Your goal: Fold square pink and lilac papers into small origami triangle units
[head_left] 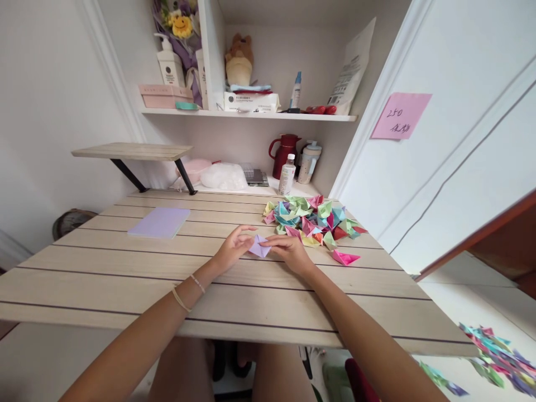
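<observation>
A small piece of folded purple paper (260,247), diamond-shaped with visible crease lines, is held just above the wooden table between my two hands. My right hand (292,252) pinches its upper right edge, index finger and thumb laid on the paper. At the paper's left corner, my left hand (234,247) grips with curled fingers, its index finger raised a little; the exact contact is partly hidden. A pile of folded paper boats (310,219) in several colours sits to the right, beyond my right hand. One pink paper boat (346,257) lies apart, nearer to me.
A stack of purple paper sheets (159,222) lies on the table (167,279) at the left. Behind stand a small raised shelf (133,150), a clear bottle (287,176), a red jug (285,155) and a tumbler (310,163). More folded paper (502,360) lies below, at the right.
</observation>
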The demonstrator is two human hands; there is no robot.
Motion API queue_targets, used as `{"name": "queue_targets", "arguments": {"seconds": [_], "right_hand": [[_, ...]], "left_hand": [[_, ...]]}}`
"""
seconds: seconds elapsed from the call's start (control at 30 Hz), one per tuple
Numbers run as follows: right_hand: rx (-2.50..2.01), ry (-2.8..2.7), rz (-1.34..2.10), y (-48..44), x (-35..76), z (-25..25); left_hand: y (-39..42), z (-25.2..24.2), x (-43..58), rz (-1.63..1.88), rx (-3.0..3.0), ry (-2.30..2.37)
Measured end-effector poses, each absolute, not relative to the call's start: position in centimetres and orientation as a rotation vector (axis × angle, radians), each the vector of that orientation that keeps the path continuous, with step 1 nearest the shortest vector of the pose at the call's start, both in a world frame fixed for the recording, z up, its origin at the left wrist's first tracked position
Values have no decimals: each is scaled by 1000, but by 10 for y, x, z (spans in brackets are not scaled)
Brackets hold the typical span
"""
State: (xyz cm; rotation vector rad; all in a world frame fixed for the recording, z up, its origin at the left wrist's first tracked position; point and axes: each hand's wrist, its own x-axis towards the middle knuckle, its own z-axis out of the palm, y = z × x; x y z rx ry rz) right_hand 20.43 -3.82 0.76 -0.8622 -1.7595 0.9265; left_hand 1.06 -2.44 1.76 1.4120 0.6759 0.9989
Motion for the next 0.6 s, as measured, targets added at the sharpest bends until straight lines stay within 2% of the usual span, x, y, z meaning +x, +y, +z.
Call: {"name": "queue_targets", "arguments": {"seconds": [0.33, 0.6], "right_hand": [[-885, -1547, 990, -40, 201, 8], [-957, -1430, 848, -40, 202, 11]], "left_hand": [[-23, 17, 7, 978, 1371, 659], [-21, 13, 9, 1061, 1365, 738]]}}
